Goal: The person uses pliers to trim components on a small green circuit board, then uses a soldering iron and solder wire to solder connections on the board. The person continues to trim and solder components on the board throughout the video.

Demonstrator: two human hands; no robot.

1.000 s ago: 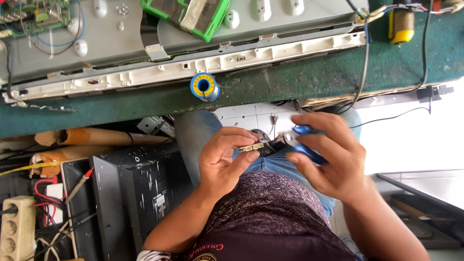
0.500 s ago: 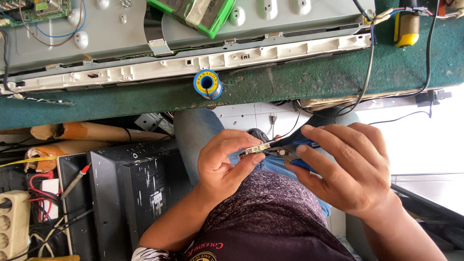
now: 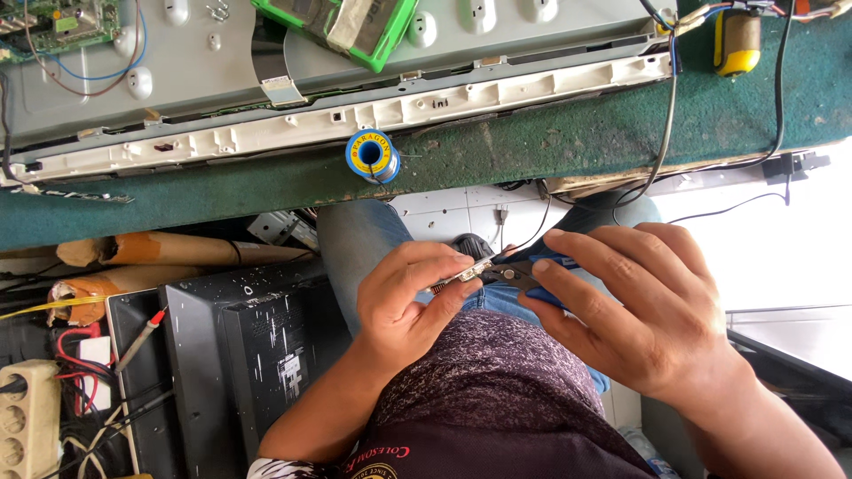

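Note:
My left hand (image 3: 410,297) pinches a small narrow strip (image 3: 461,277) between thumb and fingers, above my lap. My right hand (image 3: 630,306) grips blue-handled pliers (image 3: 524,275), whose dark jaws meet the strip's right end. Both hands hover over my blue jeans and patterned shirt, just below the green-topped bench (image 3: 532,151).
On the bench lie an opened flat-panel chassis with a white plastic rail (image 3: 373,115), a green circuit board (image 3: 342,27) and a blue-and-yellow solder spool (image 3: 372,156). A yellow-and-black tool (image 3: 737,40) and cables lie at right. A black box (image 3: 240,355), a power strip (image 3: 25,417) and cardboard tubes crowd the floor at left.
Both hands have drifted slightly down and left in view; the pliers' jaws closed in on the strip's end. The grip on both stays the same.

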